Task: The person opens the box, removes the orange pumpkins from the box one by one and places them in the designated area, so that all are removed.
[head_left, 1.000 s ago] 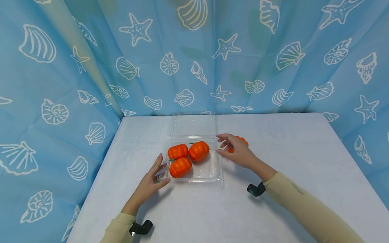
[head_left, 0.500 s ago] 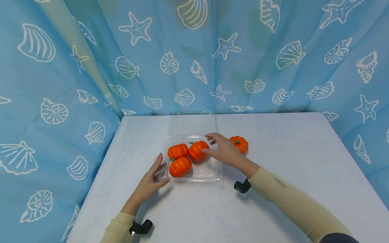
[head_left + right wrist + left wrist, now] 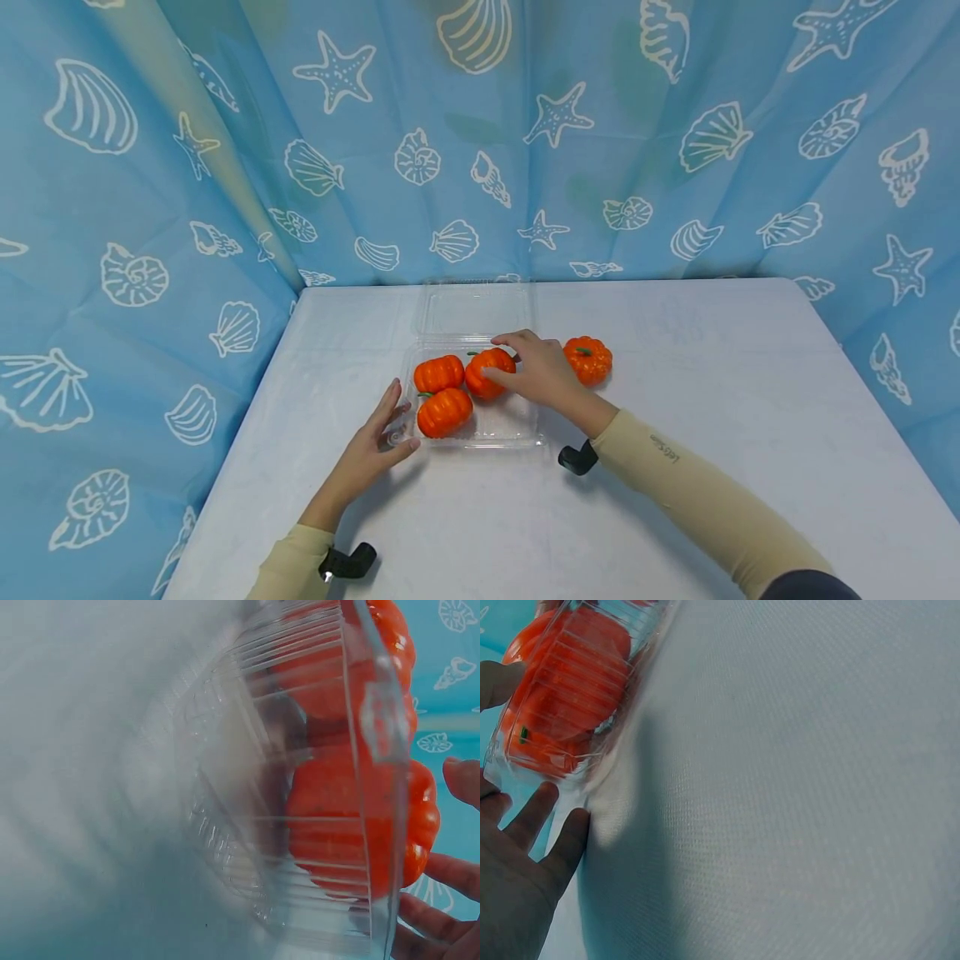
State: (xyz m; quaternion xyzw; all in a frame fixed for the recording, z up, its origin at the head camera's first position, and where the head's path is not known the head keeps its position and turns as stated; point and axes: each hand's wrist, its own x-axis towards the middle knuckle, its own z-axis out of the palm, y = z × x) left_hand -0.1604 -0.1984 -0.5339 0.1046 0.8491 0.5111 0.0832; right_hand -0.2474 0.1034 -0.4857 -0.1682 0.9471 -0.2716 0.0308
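Orange, glossy, ribbed pumpkins [image 3: 446,413]

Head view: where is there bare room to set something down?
Free: the table right of the lone pumpkin, and in front of the clear box, between the sleeves. Crowded: the box's left and back, with three pumpkins and the right hand.

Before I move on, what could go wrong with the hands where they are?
The right hand, at the right pumpkin in the box, could nudge the left pumpkins, which sit close beside it. Pulling back, it might knock the outer pumpkin, just past that hand. And the clear box looks light; a bump from the left hand, at its left side, could shift it.
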